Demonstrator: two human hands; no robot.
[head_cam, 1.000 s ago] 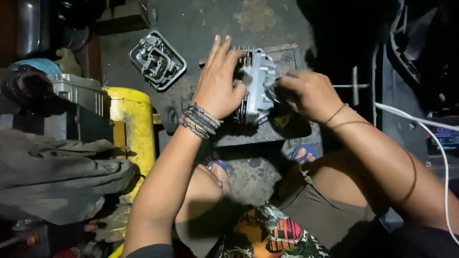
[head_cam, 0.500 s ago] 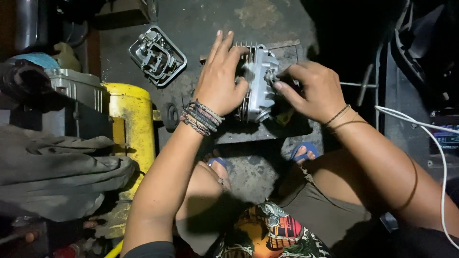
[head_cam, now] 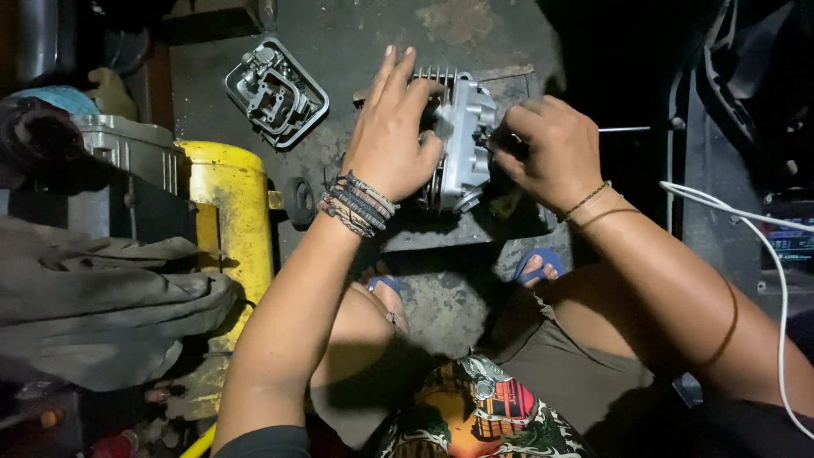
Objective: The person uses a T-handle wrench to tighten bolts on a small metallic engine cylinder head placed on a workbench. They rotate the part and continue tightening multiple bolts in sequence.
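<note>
Fingers of the left hand (head_cam: 390, 140) lie spread and flat over the top of a grey finned engine cylinder head (head_cam: 465, 144), the palm pressing on its left side and the fingertips reaching past its cooling fins. A stack of dark braided bracelets (head_cam: 356, 203) wraps the left wrist. The right hand (head_cam: 547, 148) is curled closed against the right face of the cylinder head, its fingers bunched around something small and dark at the casting's edge; what it pinches is hidden by the knuckles. Thin cord bands (head_cam: 589, 208) circle the right wrist.

The cylinder head stands on a dark, stained board (head_cam: 462, 233) laid on the concrete floor (head_cam: 356, 34), directly ahead of the person's knees. Two toes in blue sandals (head_cam: 538, 265) show just below the board's near edge. To the upper left, well apart from the hands, a grey metal engine cover (head_cam: 275, 92) lies on the floor. Further left stands a yellow tank (head_cam: 229, 212), with a grey cloth (head_cam: 102, 297) heaped beside it. A white cable (head_cam: 746, 225) runs down the right side, near the right forearm.
</note>
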